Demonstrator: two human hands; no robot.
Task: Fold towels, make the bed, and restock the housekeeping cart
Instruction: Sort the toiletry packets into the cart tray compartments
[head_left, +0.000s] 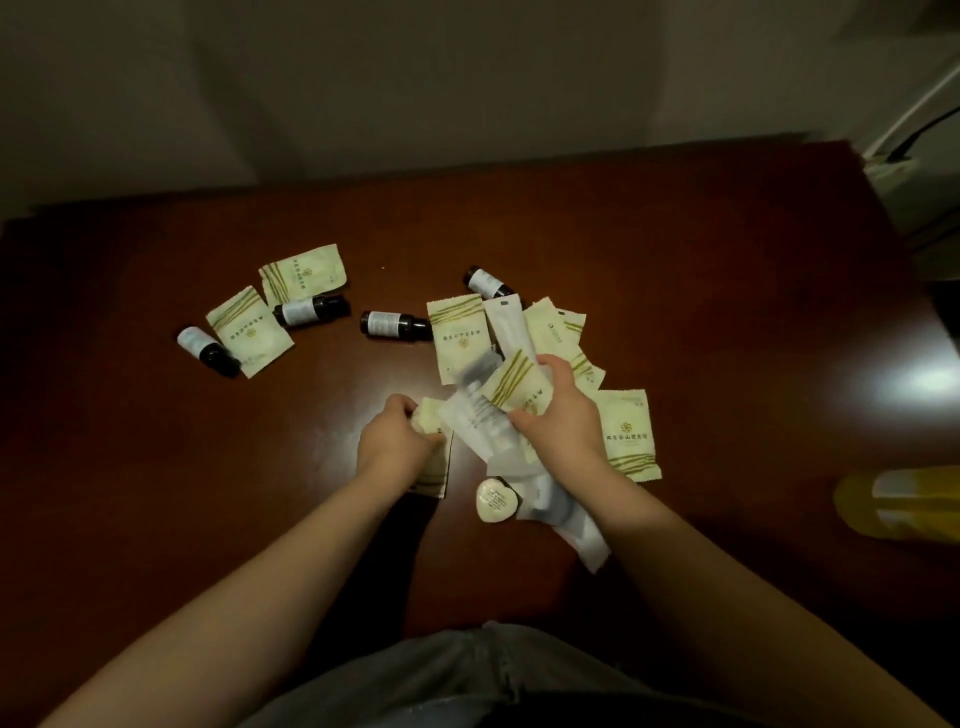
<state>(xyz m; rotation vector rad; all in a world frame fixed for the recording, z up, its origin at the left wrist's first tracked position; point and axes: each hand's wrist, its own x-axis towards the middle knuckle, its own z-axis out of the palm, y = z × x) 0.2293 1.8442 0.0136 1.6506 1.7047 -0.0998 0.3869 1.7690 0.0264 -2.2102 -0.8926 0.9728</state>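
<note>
Left hand (395, 441): I see it curled round a cream crinkle-edged sachet (435, 475).
Right hand (563, 415): gripping a green-striped cream sachet (517, 387) and frosted plastic sleeves (475, 421).
Tabletop (727, 312): glossy dark-red wood.

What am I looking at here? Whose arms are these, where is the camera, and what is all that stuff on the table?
There is no machine here. These are a person's two bare arms, filmed by a single camera worn on the head and looking down. The dark wooden table holds small toiletries: four small dark bottles lying on their sides, cream sachets with green stripes, and a heart-shaped white piece. The left hand grips a cream packet. The right hand pinches a striped sachet above a blurred bundle of clear wrappers.
</note>
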